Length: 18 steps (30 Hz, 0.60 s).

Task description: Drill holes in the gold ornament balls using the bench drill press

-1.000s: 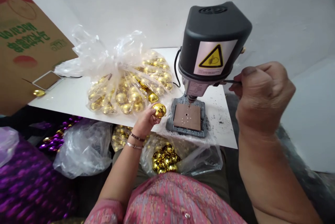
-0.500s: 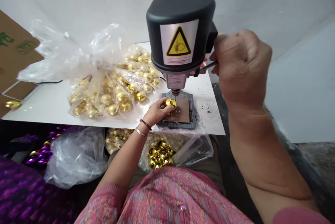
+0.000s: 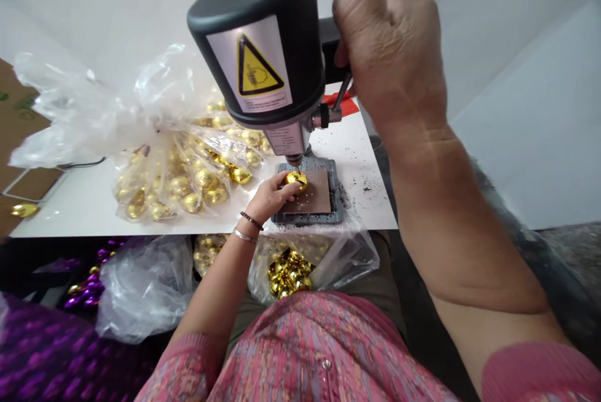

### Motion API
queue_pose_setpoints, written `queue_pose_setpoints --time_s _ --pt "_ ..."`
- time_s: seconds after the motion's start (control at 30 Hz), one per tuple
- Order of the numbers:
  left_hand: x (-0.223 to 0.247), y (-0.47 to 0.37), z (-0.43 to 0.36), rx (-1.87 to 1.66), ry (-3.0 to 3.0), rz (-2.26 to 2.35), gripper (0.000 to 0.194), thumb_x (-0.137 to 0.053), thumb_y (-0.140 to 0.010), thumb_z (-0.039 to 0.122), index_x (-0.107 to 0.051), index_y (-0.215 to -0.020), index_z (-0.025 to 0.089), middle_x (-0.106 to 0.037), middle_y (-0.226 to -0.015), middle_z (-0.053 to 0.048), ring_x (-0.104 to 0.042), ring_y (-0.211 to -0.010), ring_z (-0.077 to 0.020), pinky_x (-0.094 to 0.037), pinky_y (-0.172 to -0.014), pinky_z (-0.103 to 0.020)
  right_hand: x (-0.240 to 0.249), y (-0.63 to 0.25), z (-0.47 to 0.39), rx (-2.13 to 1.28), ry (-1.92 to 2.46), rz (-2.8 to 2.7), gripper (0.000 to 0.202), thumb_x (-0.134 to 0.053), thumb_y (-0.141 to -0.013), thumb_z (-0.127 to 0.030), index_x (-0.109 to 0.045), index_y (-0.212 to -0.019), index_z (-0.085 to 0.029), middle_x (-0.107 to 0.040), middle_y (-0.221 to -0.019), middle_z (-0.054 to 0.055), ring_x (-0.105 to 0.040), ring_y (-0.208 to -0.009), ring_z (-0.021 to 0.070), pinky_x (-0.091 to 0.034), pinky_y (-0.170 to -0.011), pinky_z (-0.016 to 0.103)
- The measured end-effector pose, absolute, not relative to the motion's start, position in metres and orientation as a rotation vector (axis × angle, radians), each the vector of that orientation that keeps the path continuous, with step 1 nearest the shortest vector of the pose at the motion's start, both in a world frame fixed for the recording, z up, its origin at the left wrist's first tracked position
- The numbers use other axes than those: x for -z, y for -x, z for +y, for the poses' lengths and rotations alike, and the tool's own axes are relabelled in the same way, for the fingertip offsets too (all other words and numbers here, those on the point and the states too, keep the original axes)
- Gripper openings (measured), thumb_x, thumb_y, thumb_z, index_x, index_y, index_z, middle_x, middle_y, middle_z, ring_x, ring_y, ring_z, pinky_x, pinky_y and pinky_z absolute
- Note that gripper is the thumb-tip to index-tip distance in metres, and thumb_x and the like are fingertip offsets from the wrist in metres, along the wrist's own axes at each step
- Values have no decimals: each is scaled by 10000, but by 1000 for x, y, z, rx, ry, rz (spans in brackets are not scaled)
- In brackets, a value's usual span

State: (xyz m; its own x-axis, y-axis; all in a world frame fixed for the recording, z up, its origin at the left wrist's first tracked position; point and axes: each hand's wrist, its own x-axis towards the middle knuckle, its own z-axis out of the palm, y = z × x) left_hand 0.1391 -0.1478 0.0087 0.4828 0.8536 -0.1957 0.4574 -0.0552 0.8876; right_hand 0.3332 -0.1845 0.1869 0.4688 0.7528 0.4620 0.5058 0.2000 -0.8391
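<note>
A black drill press with a yellow warning label stands on the white table. My left hand pinches a shiny gold ball on the brown board, which lies on the grey base. The drill's chuck is just above the ball; whether the bit touches it I cannot tell. My right hand is closed round the drill's feed lever, at the right side of the head, with its fingertips mostly hidden.
Clear plastic bags of gold balls cover the table's left part. Another open bag of gold balls lies on my lap. Dark shavings and red material are at the right; a cardboard box stands left.
My right hand has moved up and left in the view, still on the lever. The camera view has shifted, so the drill appears further left and tilted. My left hand still holds the ball.
</note>
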Motion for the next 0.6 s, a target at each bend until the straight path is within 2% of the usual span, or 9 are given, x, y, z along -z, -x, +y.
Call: queue_pose_setpoints --time_s 0.17,0.3,0.43,0.53,0.6 --pt "-8 -137 -148 -458 -1757 1165 390 -626 -824 445 -689 -1097 173 -651 -765 13 -566 -609 -105 -439 -595 -216 -186 -333 -183 -247 1464 -1188 520 -300 -950 -478 -478 -672 -76 -346 -622 -65 -353 -641 -41 -290 -720 152" --pt "-9 -139 -150 -506 -1855 1247 467 -703 -764 436 -703 -1142 163 -673 -822 -1 -566 -673 -113 -444 -628 -213 -185 -333 -183 -231 1439 -1194 552 -301 -945 -522 -475 -671 -75 -352 -632 -61 -343 -624 -42 -274 -681 145" --pt "-11 -149 -156 -484 -1911 1297 551 -749 -720 373 -686 -1221 151 -685 -828 -5 -562 -683 -112 -444 -631 -207 -184 -333 -186 -264 1405 -1155 468 -335 -957 -424 -484 -671 -84 -350 -636 -48 -288 -596 -33 -235 -638 153" --pt "-11 -156 -160 -499 -1910 1290 620 -773 -694 297 -663 -1280 125 -702 -873 -23 -583 -720 -119 -471 -677 -212 -184 -333 -188 -284 1377 -1144 378 -391 -947 -340 -503 -684 -94 -406 -640 -38 -322 -600 -9 -239 -598 176" --pt "-8 -157 -160 -523 -1894 1296 661 -784 -692 272 -643 -1318 115 -713 -903 -33 -606 -760 -128 -489 -725 -220 -181 -333 -191 -282 1378 -1146 365 -412 -939 -363 -512 -703 -102 -424 -644 -36 -347 -603 1 -251 -586 180"
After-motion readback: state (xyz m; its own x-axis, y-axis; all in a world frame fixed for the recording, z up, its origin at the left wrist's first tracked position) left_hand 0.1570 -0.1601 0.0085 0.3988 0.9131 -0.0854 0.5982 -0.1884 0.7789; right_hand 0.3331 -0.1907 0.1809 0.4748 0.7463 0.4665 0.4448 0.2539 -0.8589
